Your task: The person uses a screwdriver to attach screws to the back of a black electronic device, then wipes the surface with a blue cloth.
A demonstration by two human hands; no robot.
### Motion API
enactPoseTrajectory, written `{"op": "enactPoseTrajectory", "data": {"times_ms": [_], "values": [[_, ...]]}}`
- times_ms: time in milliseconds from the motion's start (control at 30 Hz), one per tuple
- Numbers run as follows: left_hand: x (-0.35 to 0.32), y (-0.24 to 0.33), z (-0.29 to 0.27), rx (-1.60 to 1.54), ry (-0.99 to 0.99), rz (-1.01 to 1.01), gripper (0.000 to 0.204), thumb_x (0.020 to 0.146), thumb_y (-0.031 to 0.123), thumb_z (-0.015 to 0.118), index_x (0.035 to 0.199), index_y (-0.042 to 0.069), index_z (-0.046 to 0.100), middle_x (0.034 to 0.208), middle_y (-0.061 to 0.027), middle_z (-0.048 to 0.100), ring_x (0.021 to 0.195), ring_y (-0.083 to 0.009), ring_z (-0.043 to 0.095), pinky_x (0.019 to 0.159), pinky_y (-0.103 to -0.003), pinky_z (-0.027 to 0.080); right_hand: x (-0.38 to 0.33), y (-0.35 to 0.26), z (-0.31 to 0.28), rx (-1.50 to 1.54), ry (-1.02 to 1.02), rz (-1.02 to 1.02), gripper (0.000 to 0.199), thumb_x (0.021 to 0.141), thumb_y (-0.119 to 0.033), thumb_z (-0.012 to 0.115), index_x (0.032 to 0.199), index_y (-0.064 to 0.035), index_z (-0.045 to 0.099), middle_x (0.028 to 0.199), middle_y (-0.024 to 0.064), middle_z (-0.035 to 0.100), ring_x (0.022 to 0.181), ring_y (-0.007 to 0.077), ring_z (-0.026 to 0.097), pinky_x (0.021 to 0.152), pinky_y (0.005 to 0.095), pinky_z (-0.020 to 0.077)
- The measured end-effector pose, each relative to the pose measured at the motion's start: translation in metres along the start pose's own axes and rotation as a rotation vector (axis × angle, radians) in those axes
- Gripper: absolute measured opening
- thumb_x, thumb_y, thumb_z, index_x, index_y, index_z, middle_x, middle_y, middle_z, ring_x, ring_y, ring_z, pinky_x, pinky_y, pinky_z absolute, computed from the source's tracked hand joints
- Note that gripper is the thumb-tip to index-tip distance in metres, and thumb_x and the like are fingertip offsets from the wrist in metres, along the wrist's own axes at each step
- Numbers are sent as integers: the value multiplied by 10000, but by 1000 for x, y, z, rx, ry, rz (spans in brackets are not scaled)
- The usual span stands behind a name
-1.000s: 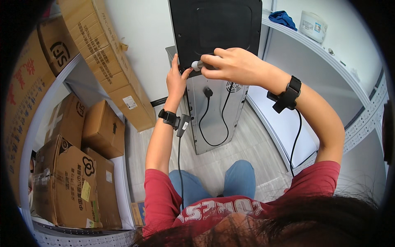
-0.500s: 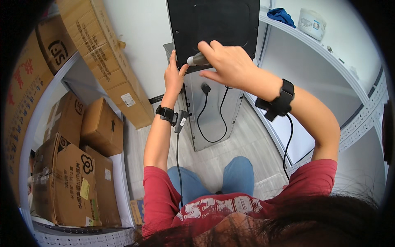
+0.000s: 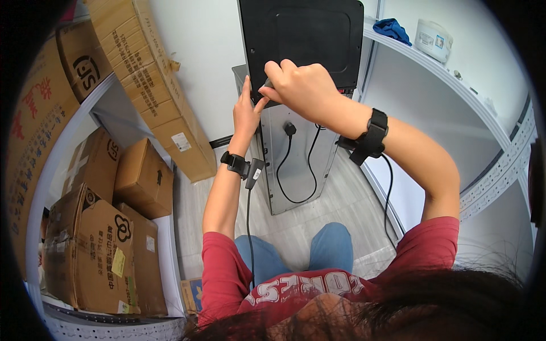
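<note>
A tall grey metal cabinet (image 3: 278, 176) stands in front of me, with a black rectangular panel (image 3: 316, 35) at its top. At the panel's lower left corner, my right hand (image 3: 304, 85) is closed around a grey-handled tool (image 3: 268, 83), most of it hidden by the fingers. My left hand (image 3: 245, 116) rests at the panel's left edge, fingers stretched upward and thumb apart, close to the right fingertips. A black power cord (image 3: 278, 170) with a plug (image 3: 290, 128) hangs in a loop against the cabinet's back.
Brown cardboard boxes (image 3: 94, 256) fill the shelf on the left, beside a tall carton (image 3: 165, 102) against the wall. A white shelf unit (image 3: 432, 62) on the right holds a blue cloth (image 3: 392, 30) and a white tub (image 3: 433, 40). Cables trail from both wrist straps.
My right hand has turned and lowered slightly, and the tool's pale end no longer shows. The panel and cabinet sit slightly further right and lower in view. My left hand stays at the edge.
</note>
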State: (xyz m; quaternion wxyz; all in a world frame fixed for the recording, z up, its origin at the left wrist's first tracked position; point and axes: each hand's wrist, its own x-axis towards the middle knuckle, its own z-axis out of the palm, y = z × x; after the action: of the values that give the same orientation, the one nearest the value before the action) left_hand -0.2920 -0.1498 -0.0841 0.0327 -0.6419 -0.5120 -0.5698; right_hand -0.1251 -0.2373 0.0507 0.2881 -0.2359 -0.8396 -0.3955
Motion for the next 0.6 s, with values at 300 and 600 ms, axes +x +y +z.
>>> {"op": "enactPoseTrajectory", "data": {"times_ms": [300, 600], "values": [[4, -7, -1, -54, 10, -25, 673, 825, 97, 632, 1414, 121, 309, 925, -180, 635, 830, -318, 627, 726, -384, 494, -6, 24, -14, 77, 132, -649, 255, 661, -62, 656, 888, -135, 567, 1078, 21, 492, 712, 131, 477, 572, 238, 449], [3, -7, -1, -59, -72, -55, 737, 805, 77, 639, 1434, 132, 259, 1126, -220, 591, 1000, -346, 598, 831, -391, 490, -1, 24, -7, -44, 96, -636, 242, 727, -79, 631, 958, -82, 560, 945, 39, 494, 521, 82, 498, 461, 221, 442]]}}
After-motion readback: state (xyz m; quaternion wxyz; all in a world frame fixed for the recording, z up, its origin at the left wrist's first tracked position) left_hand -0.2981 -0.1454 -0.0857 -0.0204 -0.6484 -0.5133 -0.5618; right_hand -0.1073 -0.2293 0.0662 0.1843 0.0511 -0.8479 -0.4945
